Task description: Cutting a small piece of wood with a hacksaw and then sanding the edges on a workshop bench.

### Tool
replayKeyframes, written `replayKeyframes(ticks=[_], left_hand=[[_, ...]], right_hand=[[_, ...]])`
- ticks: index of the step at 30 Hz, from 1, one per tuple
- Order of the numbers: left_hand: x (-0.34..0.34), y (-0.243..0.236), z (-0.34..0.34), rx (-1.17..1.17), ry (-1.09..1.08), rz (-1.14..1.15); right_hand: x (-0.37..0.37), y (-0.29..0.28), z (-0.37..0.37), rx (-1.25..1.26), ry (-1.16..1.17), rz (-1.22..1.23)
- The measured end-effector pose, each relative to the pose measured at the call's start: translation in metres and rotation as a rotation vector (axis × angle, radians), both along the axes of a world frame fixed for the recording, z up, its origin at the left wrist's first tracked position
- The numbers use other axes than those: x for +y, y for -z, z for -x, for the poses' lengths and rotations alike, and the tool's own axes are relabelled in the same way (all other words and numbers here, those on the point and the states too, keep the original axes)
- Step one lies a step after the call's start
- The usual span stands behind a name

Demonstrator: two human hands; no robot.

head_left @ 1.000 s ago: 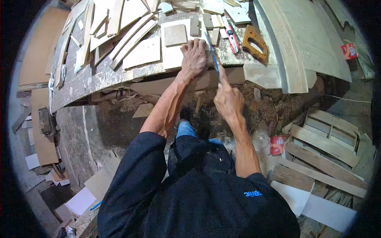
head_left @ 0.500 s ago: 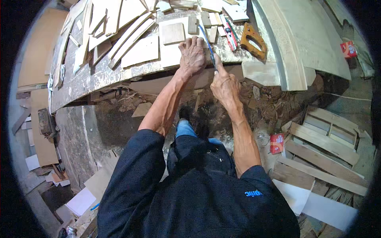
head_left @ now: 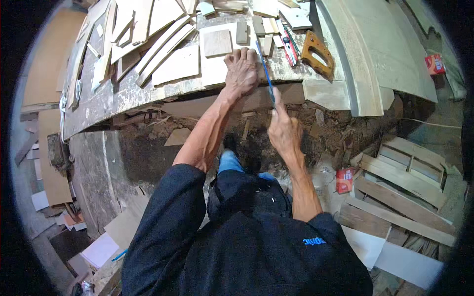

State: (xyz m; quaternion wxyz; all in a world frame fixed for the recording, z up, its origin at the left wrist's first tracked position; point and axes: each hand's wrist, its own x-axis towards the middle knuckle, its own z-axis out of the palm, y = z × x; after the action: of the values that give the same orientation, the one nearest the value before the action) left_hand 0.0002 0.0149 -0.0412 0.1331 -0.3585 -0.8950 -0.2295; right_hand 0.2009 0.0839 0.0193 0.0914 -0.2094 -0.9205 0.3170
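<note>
Right hand [head_left: 285,129] is closed around the near end of a thin blue tool [head_left: 265,69], one finger laid forward along it; the tool slants up and to the left over the front edge of the table [head_left: 111,101], its far part just beside the left hand [head_left: 242,74], near the right side of a pale board [head_left: 212,71]. Whether it is a narrow saw or a file I cannot tell, nor whether it bites into anything at this instant. The left hand bears down at the front of that board, fingers bent and close together, knuckles up; what lies beneath the fingertips is hidden, so whether they pinch a small piece or only press cannot be told. As for progress, work at this spot looks under way rather than finished, and no completed cut or smoothed edge can be made out. A square brown block [head_left: 217,43] and a smaller grey-brown block [head_left: 241,32] lie on the board beyond the left hand, already shaped by the look of them, while loose wooden strips [head_left: 160,45] lie to the left and a wooden saw handle [head_left: 310,47] and a red cutter [head_left: 288,49] to the right, neither in a hand
</note>
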Motion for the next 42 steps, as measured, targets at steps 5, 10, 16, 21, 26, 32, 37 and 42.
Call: replayKeyframes(ticks=[5,10,16,21,26,32,37,42], left_hand=[[0.016,-0.006,-0.002,0.001,0.051,-0.01],[0.002,0.0,0.001,0.018,0.011,-0.008],[0.007,-0.006,-0.003,-0.026,0.043,-0.007],[0.0,-0.005,0.002,-0.003,0.056,-0.066],[0.006,-0.008,0.0,-0.035,0.063,-0.002],[0.0,-0.006,0.002,-0.028,0.034,-0.009],[0.009,-0.012,-0.004,-0.023,0.06,0.01],[-0.003,0.001,0.002,0.027,-0.006,0.028]], right_hand=[[0.02,0.012,0.043,0.024,0.05,0.005],[0.005,0.017,0.011,0.004,-0.015,0.039],[0.012,0.01,0.038,0.0,0.037,-0.012],[0.001,0.021,0.009,0.054,-0.012,0.02],[0.011,0.013,0.025,0.004,0.005,0.02],[0.0,0.022,0.003,0.084,-0.001,-0.004],[0.012,-0.001,0.028,0.001,0.042,0.045],[-0.001,-0.012,-0.002,-0.093,-0.03,-0.059]])
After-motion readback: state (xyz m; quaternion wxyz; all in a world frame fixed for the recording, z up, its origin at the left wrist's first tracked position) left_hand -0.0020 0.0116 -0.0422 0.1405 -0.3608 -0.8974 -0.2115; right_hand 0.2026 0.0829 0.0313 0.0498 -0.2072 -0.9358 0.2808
